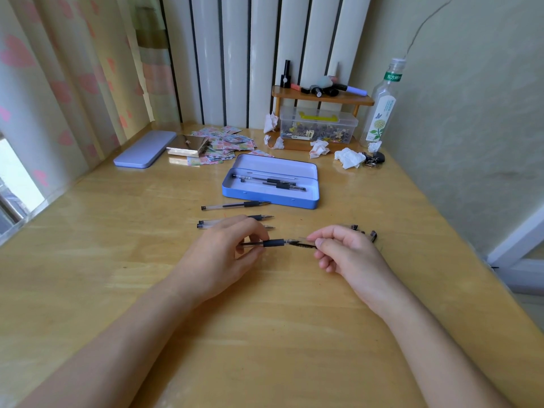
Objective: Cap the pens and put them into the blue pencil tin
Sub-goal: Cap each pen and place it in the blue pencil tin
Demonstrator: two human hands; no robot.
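Observation:
My left hand (223,254) grips a clear pen (273,242) by its black rubber grip, tip pointing right. My right hand (344,251) pinches a clear pen cap (303,244) that sits over the pen's tip. Three uncapped pens lie on the desk past my left hand: one (235,205) just in front of the tin, two more (262,217) (269,227) partly hidden by my fingers. The open blue pencil tin (312,201) holds two capped pens (273,184). Loose caps (372,235) lie behind my right hand.
The tin's lid (144,148) lies far left beside a gold box (188,147) and scattered stickers (226,142). At the back stand a wooden shelf (321,97) over a clear plastic box (318,128), crumpled tissues (348,157), keys (374,159) and a glass bottle (382,104).

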